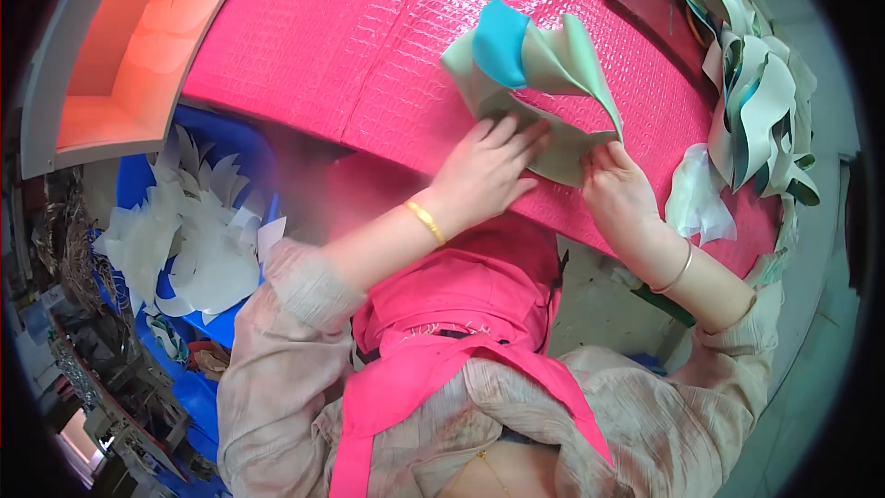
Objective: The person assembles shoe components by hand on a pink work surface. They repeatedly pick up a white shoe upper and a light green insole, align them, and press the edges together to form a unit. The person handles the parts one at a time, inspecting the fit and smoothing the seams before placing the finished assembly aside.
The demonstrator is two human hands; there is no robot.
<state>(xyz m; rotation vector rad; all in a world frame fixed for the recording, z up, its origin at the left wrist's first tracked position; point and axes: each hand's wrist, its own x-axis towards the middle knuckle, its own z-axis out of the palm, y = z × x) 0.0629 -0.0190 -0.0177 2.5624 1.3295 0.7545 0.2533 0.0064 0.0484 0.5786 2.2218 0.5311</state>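
Observation:
A curved, soft pale green piece, apparently a shoe upper (564, 46), stands bent into a loop near the table's front edge. A bright turquoise panel (500, 44) shows at its far left side. My left hand (479, 171) lies on the near left part of the loop, its fingers stretched out and spread over the material. On the near right corner, my right hand (616, 186) pinches the edge between thumb and fingers. The fingertips of the left hand are partly hidden against the piece.
The table (350, 65) has a shiny pink textured cover. At its right lie a stack of similar pale green pieces (761, 101) and a crumpled white sheet (699, 195). A blue bin (207, 129) with white cut pieces (212, 263) stands left, below an orange-lit box (111, 120).

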